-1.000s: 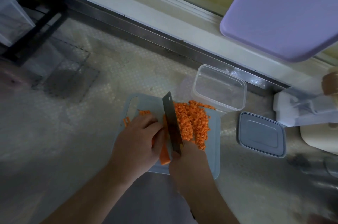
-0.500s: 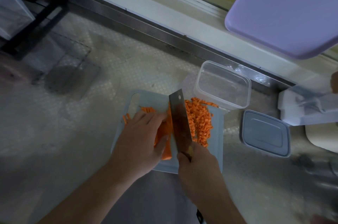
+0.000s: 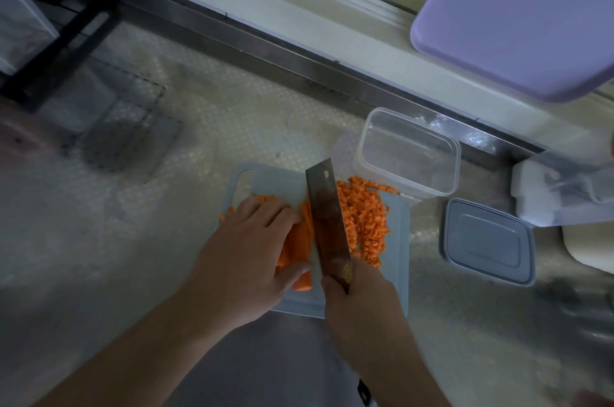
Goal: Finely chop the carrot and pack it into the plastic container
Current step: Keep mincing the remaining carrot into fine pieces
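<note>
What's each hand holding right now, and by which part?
The right hand grips the cleaver by its handle. The left hand pins the carrot sticks from above, on their left side.

Upper right of frame: lavender board (image 3: 518,18), flat, rounded corners, overhanging the pale window ledge (image 3: 265,4). Metal strip (image 3: 299,64) runs diagonally below the ledge. Upper left: black frame (image 3: 63,41) beside a clear bin (image 3: 20,21). Right edge: white box (image 3: 545,194), blurred. Textured countertop (image 3: 133,207) across the centre.
</note>
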Demonstrator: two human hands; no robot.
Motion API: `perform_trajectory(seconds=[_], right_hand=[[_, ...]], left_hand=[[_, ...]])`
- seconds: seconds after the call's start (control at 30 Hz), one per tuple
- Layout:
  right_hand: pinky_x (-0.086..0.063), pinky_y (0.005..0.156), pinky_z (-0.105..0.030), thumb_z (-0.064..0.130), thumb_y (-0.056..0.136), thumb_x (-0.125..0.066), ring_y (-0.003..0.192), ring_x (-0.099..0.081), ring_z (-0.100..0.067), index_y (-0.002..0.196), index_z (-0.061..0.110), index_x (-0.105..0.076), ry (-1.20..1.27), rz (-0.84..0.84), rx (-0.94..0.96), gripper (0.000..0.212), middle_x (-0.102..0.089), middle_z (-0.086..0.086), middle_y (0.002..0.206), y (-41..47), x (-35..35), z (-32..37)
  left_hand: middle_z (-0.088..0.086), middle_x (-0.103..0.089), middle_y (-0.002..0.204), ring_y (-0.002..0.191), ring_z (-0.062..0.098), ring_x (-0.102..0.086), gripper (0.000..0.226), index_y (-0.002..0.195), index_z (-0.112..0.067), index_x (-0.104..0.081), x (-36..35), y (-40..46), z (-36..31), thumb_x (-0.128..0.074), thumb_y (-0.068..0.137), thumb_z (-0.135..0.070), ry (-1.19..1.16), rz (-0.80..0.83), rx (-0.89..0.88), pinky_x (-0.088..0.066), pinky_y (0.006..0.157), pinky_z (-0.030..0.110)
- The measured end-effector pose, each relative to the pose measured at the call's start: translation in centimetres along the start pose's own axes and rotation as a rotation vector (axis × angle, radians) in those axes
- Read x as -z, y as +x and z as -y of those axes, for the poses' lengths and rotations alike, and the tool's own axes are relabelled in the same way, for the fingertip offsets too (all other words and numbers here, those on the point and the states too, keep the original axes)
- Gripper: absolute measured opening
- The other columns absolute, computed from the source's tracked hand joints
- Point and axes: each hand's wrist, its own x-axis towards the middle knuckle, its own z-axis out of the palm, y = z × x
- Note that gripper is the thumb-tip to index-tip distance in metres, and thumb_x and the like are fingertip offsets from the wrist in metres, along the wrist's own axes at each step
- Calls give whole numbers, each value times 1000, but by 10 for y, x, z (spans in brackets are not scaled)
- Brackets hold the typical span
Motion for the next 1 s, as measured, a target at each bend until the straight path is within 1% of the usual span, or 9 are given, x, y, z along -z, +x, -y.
perform_trajectory(seconds=[0.1, 0.23, 0.4, 0.5, 0.6, 0.67, 0.77, 0.9, 1.0], right_hand=[[-34, 56, -14, 32, 102, -54, 77, -56, -2, 100, 32, -59, 13, -7, 10, 5, -60, 12, 87, -1, 2, 0], [-35, 57, -13, 30, 101, -53, 78, -56, -2, 100, 32, -59, 12, 16, 15, 6, -60, 13, 87, -3, 3, 0], [-35, 56, -14, 28, 99, -55, 75, -55, -1, 89, 34, -55, 5, 1, 25, 12, -60, 12, 83, -4, 1, -3], [-36, 57, -13, 30, 99, -56, 75, -56, -2, 93, 30, -58, 18, -28, 17, 7, -61, 10, 83, -4, 3, -6], [-36, 57, -13, 32, 99, -56, 76, -56, -2, 96, 30, -61, 3, -42, 19, 6, -62, 11, 84, -4, 2, -7], [-39, 62, -20, 33, 99, -56, 79, -56, -3, 101, 31, -62, -6, -44, 18, 7, -62, 11, 87, -4, 2, -6], [-38, 64, -25, 34, 100, -55, 78, -52, -2, 108, 35, -59, -21, -44, 19, 9, -58, 13, 88, -6, 2, -4], [-35, 57, -9, 33, 102, -53, 74, -49, 1, 100, 38, -53, -48, -17, 52, 6, -55, 16, 85, -8, 1, 3], [-34, 56, -9, 33, 102, -51, 74, -50, -1, 99, 35, -54, -50, 8, 36, 5, -56, 14, 86, -7, 1, 8]], left_hand=[[-21, -52, 128, 121, 11, -45, 47, 130, -36, -53, 4, -3, 6, -57, 92, -63, 32, 35, -43, -48, 98, 30], [-20, -53, 124, 120, 8, -46, 43, 127, -37, -51, 12, -7, 15, -67, 90, -53, 67, 38, -53, -48, 99, 28], [-21, -48, 122, 117, 6, -43, 50, 121, -37, -54, 11, -14, -4, -63, 84, -68, 19, 40, -102, -39, 100, 26], [-18, -50, 122, 117, 8, -49, 47, 114, -36, -56, 1, -17, -9, -66, 81, -68, 25, 60, -126, -37, 99, 27], [-15, -54, 116, 108, 9, -54, 33, 108, -34, -60, -4, -13, -8, -71, 85, -55, 23, -17, -85, -41, 96, 28], [-15, -55, 115, 105, 10, -56, 27, 105, -34, -61, -3, -9, -7, -75, 86, -47, 13, -53, -47, -43, 96, 29], [-17, -56, 115, 105, 8, -56, 25, 106, -37, -61, -2, -5, -5, -73, 88, -50, 15, -52, -36, -42, 97, 28], [-18, -59, 111, 100, 5, -53, 14, 106, -33, -65, -3, -6, -2, -66, 97, -43, -35, -115, -23, -43, 91, 25], [-15, -63, 108, 98, 7, -56, 11, 106, -27, -69, -10, -5, 4, -72, 96, -29, -90, -220, -10, -43, 87, 24]])
